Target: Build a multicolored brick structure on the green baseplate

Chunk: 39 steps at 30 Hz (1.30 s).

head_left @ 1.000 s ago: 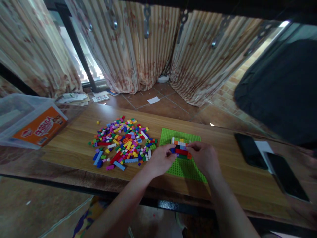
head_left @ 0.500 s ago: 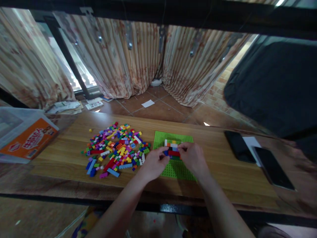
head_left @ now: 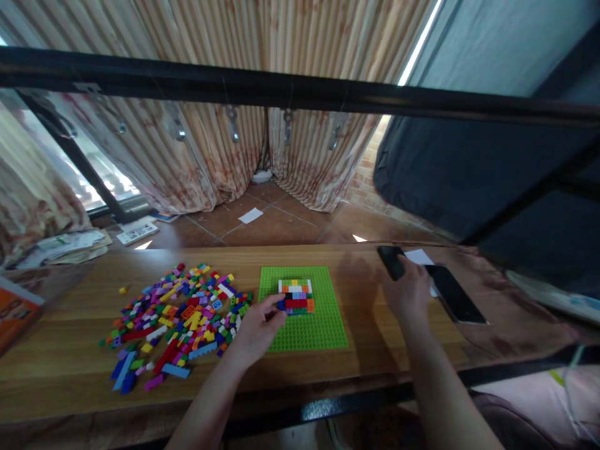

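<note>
My left hand (head_left: pixel 260 328) is open, thumb and index finger apart, the fingertip at the left side of a small brick build (head_left: pixel 296 296). The build has white, orange, yellow, red, black, blue and green bricks and sits on a green baseplate (head_left: pixel 309 334). My right hand (head_left: pixel 409 290) reaches over the right part of a black phone (head_left: pixel 389 257), fingers extended; whether they touch it is hard to see. The phone lies flat on the wooden board.
A spread pile of loose coloured bricks (head_left: pixel 182 319) covers the left of the wooden board (head_left: pixel 365 350). A second dark phone (head_left: pixel 457 294) and white paper (head_left: pixel 419 256) lie at the right. An orange-labelled box (head_left: pixel 16 312) stands far left. A dark metal bar (head_left: pixel 300 87) crosses above.
My right hand has left the brick build and moved right to the black phone. My left hand stays beside the build with its fingers more spread. The view has turned right and tilted up.
</note>
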Each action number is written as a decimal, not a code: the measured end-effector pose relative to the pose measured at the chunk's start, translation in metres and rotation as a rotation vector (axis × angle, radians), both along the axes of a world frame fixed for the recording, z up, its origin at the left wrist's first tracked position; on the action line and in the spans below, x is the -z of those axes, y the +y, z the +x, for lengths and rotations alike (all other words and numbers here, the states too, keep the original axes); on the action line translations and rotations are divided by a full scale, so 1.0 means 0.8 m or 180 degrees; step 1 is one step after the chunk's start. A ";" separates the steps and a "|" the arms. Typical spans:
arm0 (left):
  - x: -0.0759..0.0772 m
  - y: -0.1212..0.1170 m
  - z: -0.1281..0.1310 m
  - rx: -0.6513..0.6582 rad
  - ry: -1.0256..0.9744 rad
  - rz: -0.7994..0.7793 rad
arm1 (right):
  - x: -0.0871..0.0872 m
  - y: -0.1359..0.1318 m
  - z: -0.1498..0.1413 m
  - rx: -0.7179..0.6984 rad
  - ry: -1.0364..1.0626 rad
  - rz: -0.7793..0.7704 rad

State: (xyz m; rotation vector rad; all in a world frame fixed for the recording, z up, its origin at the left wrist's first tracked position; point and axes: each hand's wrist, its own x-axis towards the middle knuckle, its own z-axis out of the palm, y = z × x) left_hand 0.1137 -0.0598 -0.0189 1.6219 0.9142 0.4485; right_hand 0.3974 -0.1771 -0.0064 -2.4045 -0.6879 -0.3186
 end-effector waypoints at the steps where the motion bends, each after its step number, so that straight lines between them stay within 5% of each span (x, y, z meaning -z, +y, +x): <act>1: 0.000 0.000 0.000 0.0023 0.0028 0.0024 | 0.005 -0.013 0.021 0.0295 0.0040 -0.0192; 3: 0.000 0.002 -0.001 0.0050 0.0096 0.0050 | 0.018 -0.036 0.053 0.0663 0.0326 -0.0518; 7: 0.000 0.003 -0.002 0.0015 0.0131 0.0007 | 0.041 -0.059 0.080 0.0660 0.0761 -0.0827; 12: -0.004 0.002 -0.001 -0.0078 0.0131 -0.0147 | 0.039 -0.058 0.084 0.0646 0.0743 -0.0814; 18: -0.013 0.000 -0.001 -0.0074 0.0182 -0.0182 | 0.031 -0.062 0.057 0.0687 0.0455 -0.0877; 27: -0.016 0.003 0.002 -0.0075 0.0230 -0.0091 | 0.037 -0.082 -0.044 0.0064 0.0396 -0.1387; 39: -0.011 0.008 -0.001 0.0060 0.0340 -0.0118 | 0.023 -0.020 -0.024 0.0161 0.0697 -0.1310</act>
